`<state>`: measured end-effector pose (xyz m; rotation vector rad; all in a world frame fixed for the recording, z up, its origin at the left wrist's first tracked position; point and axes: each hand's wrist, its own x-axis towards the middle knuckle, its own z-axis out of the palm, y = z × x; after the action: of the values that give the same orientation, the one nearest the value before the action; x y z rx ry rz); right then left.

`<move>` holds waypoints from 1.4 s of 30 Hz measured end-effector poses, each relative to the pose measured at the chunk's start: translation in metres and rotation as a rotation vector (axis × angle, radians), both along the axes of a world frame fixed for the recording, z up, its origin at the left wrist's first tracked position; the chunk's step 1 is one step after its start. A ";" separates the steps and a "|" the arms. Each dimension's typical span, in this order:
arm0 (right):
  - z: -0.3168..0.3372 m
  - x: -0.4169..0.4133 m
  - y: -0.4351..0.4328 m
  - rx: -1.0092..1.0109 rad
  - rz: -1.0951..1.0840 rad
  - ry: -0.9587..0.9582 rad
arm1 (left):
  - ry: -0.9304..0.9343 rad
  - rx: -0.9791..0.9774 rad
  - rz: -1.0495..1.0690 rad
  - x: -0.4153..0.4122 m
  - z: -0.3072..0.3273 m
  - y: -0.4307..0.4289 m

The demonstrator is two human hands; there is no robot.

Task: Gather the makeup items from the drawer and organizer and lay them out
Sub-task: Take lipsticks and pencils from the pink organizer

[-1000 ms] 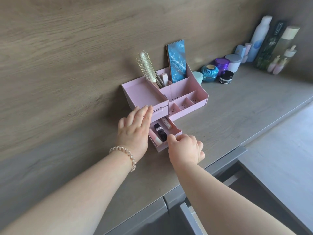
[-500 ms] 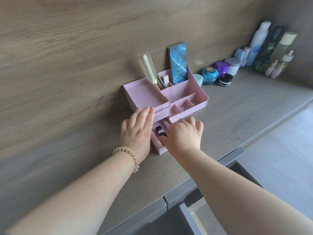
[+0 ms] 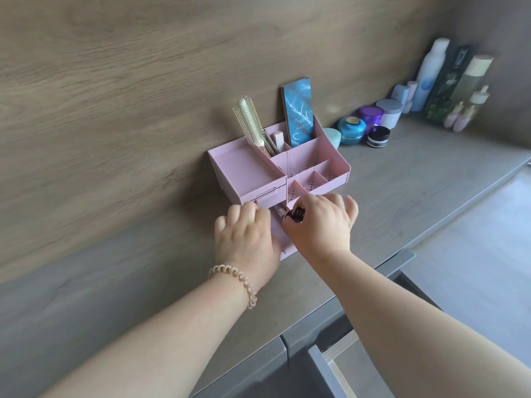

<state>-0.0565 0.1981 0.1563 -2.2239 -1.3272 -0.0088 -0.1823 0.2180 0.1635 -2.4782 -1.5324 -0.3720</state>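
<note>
Holding a dark lipstick point(image 3: 296, 216), right hand point(image 3: 320, 225).

drawer point(image 3: 283, 235): mostly covered by both hands; contents largely hidden
dark tube point(image 3: 296, 215): only its end shows past right hand point(image 3: 319, 228) fingers
bottle labels, far right point(image 3: 448, 87): too small to read

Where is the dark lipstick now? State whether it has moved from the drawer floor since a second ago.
Yes. The dark lipstick lay flat in the pink drawer; now the right hand holds it raised, its end tilted up, nearer the organizer front.
</note>
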 end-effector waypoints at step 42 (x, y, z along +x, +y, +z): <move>0.006 0.067 -0.120 0.552 -0.224 0.690 | -0.956 -0.645 -0.272 0.109 0.004 -0.049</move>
<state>0.0110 0.0785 0.1627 -1.6578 -0.5998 0.2553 -0.0733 0.1691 0.1677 -3.2562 -1.8001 -1.4944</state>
